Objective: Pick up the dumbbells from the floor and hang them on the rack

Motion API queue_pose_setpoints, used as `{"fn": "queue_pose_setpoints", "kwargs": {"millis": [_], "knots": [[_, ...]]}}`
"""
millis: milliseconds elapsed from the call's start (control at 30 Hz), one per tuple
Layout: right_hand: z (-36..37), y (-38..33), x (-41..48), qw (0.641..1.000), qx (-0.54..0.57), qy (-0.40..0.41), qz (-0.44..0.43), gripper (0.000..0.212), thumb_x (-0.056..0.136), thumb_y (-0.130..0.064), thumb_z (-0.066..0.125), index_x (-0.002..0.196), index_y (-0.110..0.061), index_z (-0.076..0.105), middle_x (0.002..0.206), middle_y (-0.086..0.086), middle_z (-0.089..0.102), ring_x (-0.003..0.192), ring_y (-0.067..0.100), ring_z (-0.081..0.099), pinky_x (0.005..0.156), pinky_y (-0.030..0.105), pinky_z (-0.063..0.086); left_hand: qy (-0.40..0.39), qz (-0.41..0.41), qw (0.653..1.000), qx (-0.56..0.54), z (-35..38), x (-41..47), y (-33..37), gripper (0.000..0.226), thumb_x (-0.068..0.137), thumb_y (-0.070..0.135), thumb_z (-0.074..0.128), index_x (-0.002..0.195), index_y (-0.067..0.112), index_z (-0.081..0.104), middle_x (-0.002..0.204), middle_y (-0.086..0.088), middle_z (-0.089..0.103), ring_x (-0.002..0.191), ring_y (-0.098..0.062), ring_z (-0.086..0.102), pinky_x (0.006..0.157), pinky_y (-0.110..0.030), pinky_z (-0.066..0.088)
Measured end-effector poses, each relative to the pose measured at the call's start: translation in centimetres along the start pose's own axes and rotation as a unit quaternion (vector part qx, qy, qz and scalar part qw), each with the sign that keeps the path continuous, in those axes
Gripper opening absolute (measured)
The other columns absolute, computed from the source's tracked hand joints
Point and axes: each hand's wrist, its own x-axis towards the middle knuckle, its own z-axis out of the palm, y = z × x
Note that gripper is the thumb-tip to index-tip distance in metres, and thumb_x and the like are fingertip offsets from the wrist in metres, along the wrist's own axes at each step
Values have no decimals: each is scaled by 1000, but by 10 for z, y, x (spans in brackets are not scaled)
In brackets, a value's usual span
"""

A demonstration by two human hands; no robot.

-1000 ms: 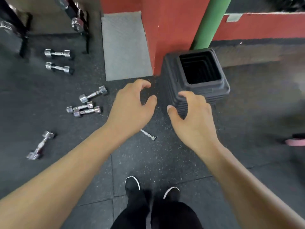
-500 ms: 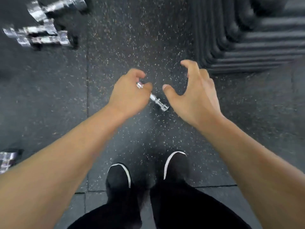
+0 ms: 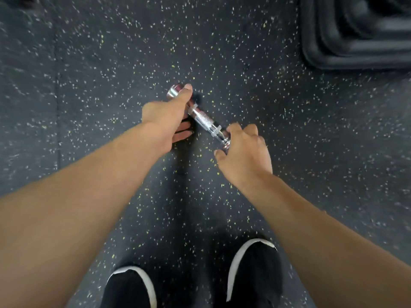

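A small chrome dumbbell [image 3: 203, 118] with a knurled handle lies slanted on the speckled black rubber floor, just ahead of my feet. My left hand [image 3: 165, 115] grips its far left end, thumb laid over the round head, fingers curled under the bar. My right hand [image 3: 243, 150] curls round the near right end, which it hides. The bare middle of the handle shows between the two hands. No rack is in view.
A stack of black ribbed plastic steps [image 3: 358, 34] fills the top right corner. My two black shoes with white toe rims [image 3: 253, 272] stand at the bottom edge. Seams between floor tiles run down the left side.
The view has dropped much closer to the floor and the other dumbbells have left the frame. Both hands, open beside the small dumbbell before, now grip its two ends.
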Motion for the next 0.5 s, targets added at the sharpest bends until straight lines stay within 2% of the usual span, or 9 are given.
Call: {"fn": "queue_pose_setpoints", "kwargs": {"millis": [67,167,200,300,333,433,500], "knots": [[0,0,4,1000,0,-4,-11,44,100,-25,68,140,-16,53,132,10,49,112,32,60,89,36,47,5,7,1000,-13,5,7,8,46,80,48,85,101,11,68,82,-3,78,68,-16,76,51,-25,59],[-6,0,3,1000,9,-5,-16,41,99,-23,66,137,-16,54,126,8,47,100,30,59,90,36,48,19,30,999,11,9,8,14,41,86,29,82,114,10,59,91,-6,76,64,-13,73,50,-22,58],[-9,-1,2,1000,16,7,-15,40,98,-23,67,135,-16,53,121,6,44,93,29,57,87,36,47,19,40,999,5,9,6,15,36,88,26,79,112,14,55,89,-4,75,64,-12,72,51,-22,58],[-31,-4,-7,996,67,65,-3,29,95,-20,65,122,-18,54,112,1,37,68,18,48,72,33,41,9,62,997,-52,7,-20,27,27,87,23,72,98,20,47,64,4,71,50,-9,66,52,-23,58],[-42,-6,-12,993,88,82,3,24,94,-18,64,115,-19,53,111,1,37,65,15,46,70,33,40,3,76,995,-64,5,-34,34,26,86,22,71,98,20,48,60,5,70,48,-10,65,52,-23,58],[-82,-15,-38,985,134,109,-3,21,94,-15,63,105,-24,48,112,0,41,68,11,48,70,32,40,-1,133,990,-56,-3,-91,68,23,81,23,75,94,18,57,77,-4,79,58,-12,70,56,-26,58],[-116,-26,-64,981,155,118,-19,22,94,-13,63,107,-25,50,113,1,43,72,12,51,72,34,43,5,189,981,-31,-13,-141,97,20,76,27,79,87,17,66,84,-5,79,65,-13,66,61,-35,59]]}}
